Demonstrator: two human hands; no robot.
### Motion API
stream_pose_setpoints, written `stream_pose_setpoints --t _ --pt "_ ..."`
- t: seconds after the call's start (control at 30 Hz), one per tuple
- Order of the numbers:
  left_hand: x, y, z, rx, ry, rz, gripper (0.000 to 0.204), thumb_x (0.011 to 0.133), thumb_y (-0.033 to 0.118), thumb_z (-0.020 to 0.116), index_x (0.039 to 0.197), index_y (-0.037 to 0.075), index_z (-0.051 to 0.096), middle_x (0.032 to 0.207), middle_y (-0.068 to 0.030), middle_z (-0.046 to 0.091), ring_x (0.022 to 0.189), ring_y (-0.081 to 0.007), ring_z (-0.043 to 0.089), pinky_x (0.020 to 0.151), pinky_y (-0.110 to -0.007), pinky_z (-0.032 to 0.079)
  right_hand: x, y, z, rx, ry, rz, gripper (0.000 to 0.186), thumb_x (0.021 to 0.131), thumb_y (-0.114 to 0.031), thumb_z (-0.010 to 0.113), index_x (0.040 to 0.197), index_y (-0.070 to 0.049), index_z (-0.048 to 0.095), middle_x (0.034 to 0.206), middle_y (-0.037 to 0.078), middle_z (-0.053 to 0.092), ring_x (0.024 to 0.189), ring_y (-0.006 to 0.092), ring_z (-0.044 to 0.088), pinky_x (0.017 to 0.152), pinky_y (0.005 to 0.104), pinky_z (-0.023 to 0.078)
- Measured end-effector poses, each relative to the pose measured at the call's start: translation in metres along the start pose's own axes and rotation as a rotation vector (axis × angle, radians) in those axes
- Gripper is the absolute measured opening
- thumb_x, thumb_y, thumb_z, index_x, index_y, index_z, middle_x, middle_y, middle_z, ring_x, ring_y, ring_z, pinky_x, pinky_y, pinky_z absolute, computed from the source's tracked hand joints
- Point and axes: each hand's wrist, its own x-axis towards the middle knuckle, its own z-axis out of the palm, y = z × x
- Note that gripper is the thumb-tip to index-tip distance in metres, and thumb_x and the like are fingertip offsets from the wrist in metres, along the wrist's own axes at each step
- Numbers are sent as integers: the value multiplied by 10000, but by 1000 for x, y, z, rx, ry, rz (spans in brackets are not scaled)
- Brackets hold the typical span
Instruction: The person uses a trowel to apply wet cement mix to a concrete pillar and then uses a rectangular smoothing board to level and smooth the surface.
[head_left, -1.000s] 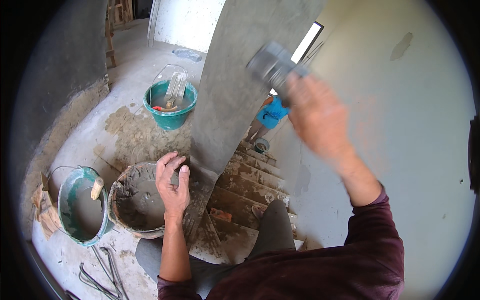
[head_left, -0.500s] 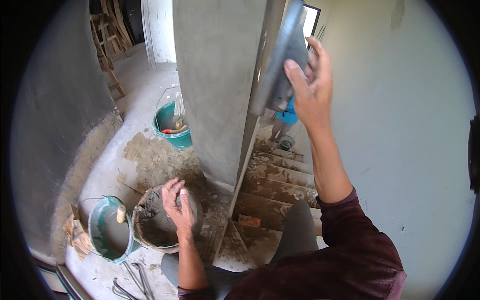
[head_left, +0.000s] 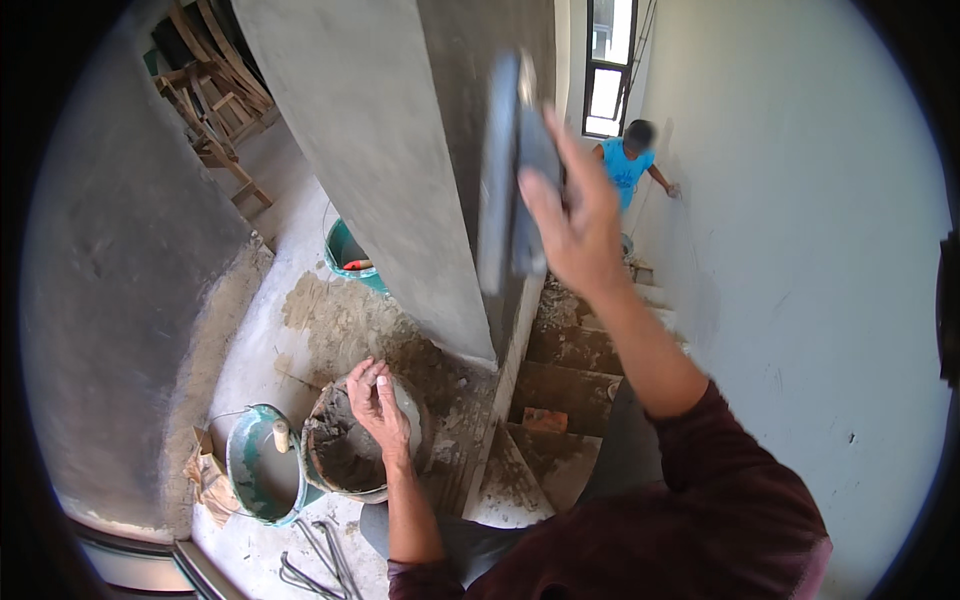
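My right hand (head_left: 580,225) is raised and wrapped round a plastering trowel (head_left: 502,190), its long blade upright and blurred by motion. The blade is close to the dark grey side face of the plastered column (head_left: 490,70); I cannot tell whether they touch. Over a bucket (head_left: 362,494) of wet grey mortar (head_left: 340,440), my left hand (head_left: 382,412) hovers with loosely bent fingers and nothing in it. Left of that bucket stands a green bucket (head_left: 236,470) of greyish water, with a pale-handled tool (head_left: 281,436) at its rim.
Steps (head_left: 570,395) descend on the right, with a red brick (head_left: 545,419) on one. Farther down, a person in a blue shirt (head_left: 625,175) faces the right wall. Another green bucket (head_left: 345,245) is partly behind the column. Bent metal rods (head_left: 325,560) lie bottom left; wooden trestles (head_left: 215,120) stand far left.
My right hand and the trowel have moved left and down in the picture, toward the column. The view has shifted, bringing the co-worker and window into sight. My left hand stays over the mortar bucket.
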Motion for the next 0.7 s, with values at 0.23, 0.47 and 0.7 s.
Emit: stream_pose_setpoints --t 0.23,0.47,0.7 --pt "-5 -4 4 16 -64 11 217 983 153 538 1062 -19 645 1177 -154 538 984 -201 592 855 -311 517 59 -45 14 -27 -51 -40 524 894 -150 647 1351 63 502 1192 221 637 1065 219 627 930 327 480" --pt "-3 1 21 -62 -24 -6 212 971 137 542 1042 -31 651 1160 -161 554 975 -208 593 834 -311 517 -96 25 -9 -57 -101 251 547 867 -100 642 1378 23 489 1015 212 636 931 274 634 840 395 487" --pt "-10 7 15 52 -85 25 179 922 103 583 991 -29 682 1072 -172 606 1014 -270 582 876 -356 476 104 -60 6 41 26 -120 484 862 -178 631 1258 87 542 1068 280 619 984 379 607 871 385 468"
